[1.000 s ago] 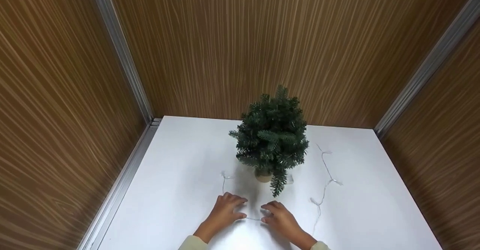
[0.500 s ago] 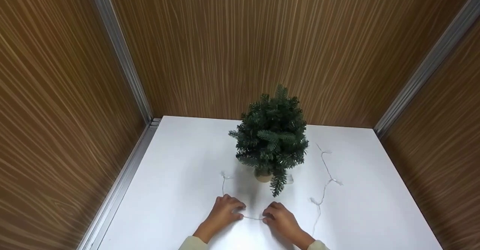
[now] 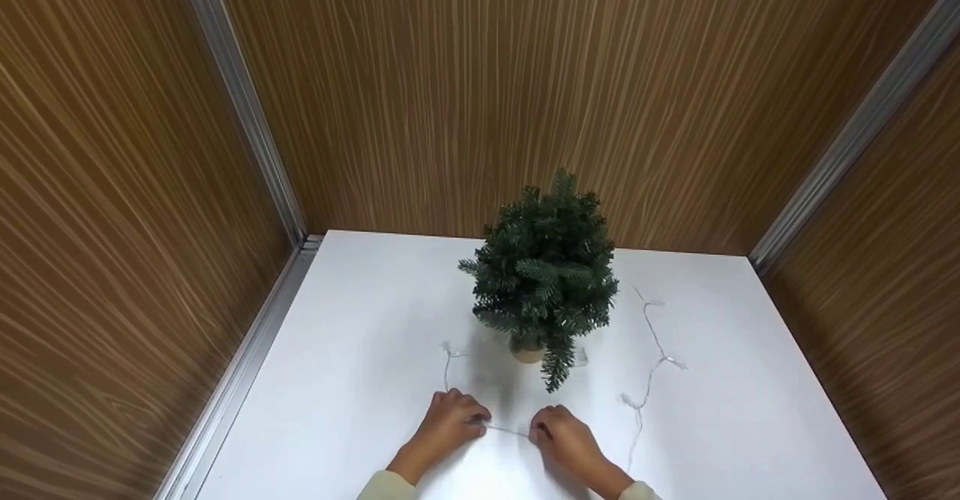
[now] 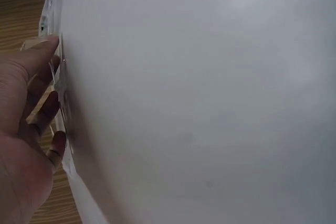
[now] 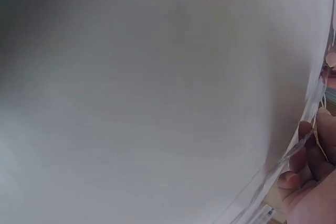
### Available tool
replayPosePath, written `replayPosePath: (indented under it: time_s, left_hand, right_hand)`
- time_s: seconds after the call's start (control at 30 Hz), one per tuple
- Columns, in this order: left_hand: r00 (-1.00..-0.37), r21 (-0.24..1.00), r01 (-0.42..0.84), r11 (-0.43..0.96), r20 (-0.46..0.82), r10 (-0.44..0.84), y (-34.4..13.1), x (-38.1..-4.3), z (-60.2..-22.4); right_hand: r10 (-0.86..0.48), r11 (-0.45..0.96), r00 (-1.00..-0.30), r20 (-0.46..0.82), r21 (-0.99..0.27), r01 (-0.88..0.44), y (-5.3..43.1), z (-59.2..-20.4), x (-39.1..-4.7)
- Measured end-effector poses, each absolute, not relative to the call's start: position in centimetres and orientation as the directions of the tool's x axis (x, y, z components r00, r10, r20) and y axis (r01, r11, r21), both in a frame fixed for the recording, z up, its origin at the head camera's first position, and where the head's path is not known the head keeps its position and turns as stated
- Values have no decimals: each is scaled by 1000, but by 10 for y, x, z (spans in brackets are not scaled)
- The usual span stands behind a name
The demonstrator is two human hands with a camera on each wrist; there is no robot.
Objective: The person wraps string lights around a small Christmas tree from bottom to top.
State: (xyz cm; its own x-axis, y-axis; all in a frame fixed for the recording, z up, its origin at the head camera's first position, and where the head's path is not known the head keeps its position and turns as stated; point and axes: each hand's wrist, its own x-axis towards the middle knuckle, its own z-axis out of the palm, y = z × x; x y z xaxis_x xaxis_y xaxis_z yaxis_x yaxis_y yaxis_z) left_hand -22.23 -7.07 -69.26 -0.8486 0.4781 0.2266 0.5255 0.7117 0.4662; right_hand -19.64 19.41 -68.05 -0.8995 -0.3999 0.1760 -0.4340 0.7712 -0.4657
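Note:
A thin, pale string of fairy lights (image 3: 508, 431) runs between both hands, low over the white table in front of the tree. My left hand (image 3: 444, 426) pinches it between thumb and fingers; in the left wrist view, the left thumb and fingers (image 4: 18, 145) meet the clear strand. To the right, my right hand (image 3: 568, 441) pinches the same string with curled fingers, and the right wrist view has clear wire (image 5: 294, 151) passing through that grip. Behind the hands stands a small green artificial Christmas tree (image 3: 547, 267) on a round light-brown base (image 3: 527, 354).
More of the string (image 3: 448, 368) lies left of the tree, and a longer wavy length (image 3: 651, 380) lies to its right. Beside the base is a small clear piece (image 3: 580, 357). Wood-grain panels (image 3: 450, 94) enclose the white table (image 3: 352, 335) at back and sides.
My right hand has shifted slightly right, and its fingers have closed on the string. My left hand has edged left and closed its pinch. The visible stretch between them is longer.

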Motion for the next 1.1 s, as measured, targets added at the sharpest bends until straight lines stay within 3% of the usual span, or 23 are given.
replayPosePath:
  time_s: [0.3, 0.6, 0.93, 1.1]
  left_hand:
    - [-863, 514, 493, 702, 189, 468, -76, -217, -686]
    - [-856, 545, 510, 666, 239, 459, -79, -214, -666]
    - [-824, 533, 567, 628, 368, 432, -80, -211, -652]
    - [-789, 512, 611, 603, 459, 409, -82, -210, -649]
  right_hand:
    - [-386, 750, -898, 213, -494, -440, 202, -668, -196]
    - [-428, 733, -883, 191, -498, -463, 210, -648, -185]
    - [-325, 740, -835, 444, -431, -517, 213, -624, -179]
    - [-263, 734, -841, 474, -467, -493, 220, -614, -180]
